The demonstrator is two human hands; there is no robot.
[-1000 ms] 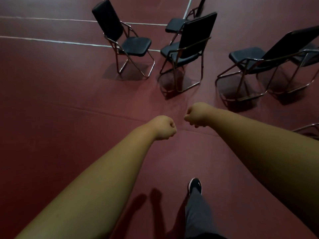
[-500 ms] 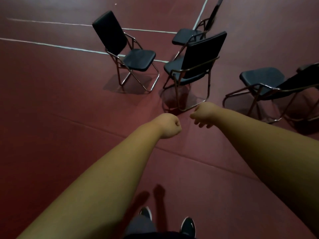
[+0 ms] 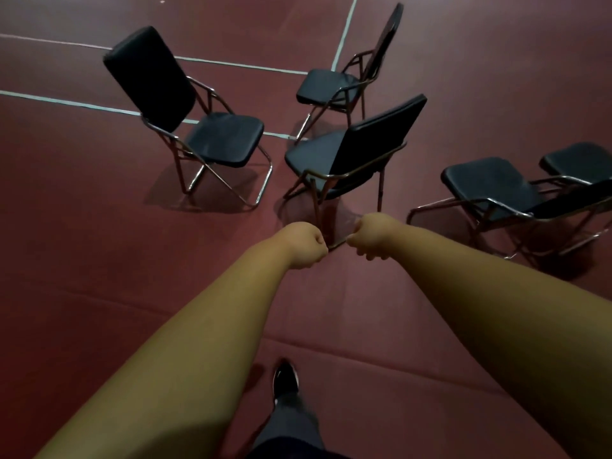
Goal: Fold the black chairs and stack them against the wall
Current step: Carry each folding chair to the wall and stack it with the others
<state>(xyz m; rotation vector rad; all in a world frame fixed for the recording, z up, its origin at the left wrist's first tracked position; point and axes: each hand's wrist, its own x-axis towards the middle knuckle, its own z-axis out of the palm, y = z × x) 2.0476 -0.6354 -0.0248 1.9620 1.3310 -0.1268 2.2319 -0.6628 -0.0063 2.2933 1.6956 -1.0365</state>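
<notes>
A shoe (image 3: 285, 379) is seen lowest, on the dark red floor (image 3: 99, 276). Above it both arms are stretched forward. The left hand (image 3: 303, 245) and right hand (image 3: 371, 238) are held close together but apart, each curled into a fist with nothing gripped. Straight beyond the knuckles the nearest chair (image 3: 311, 154) is found, unfolded, its seat turned away to the left and its backrest (image 3: 374, 140) slanting up to the right. The right hand is judged the nearer to that backrest. Further off, the left chair (image 3: 225, 137), the far chair (image 3: 326, 86) and the right chairs (image 3: 490, 183) are also unfolded. No wall is shown.
</notes>
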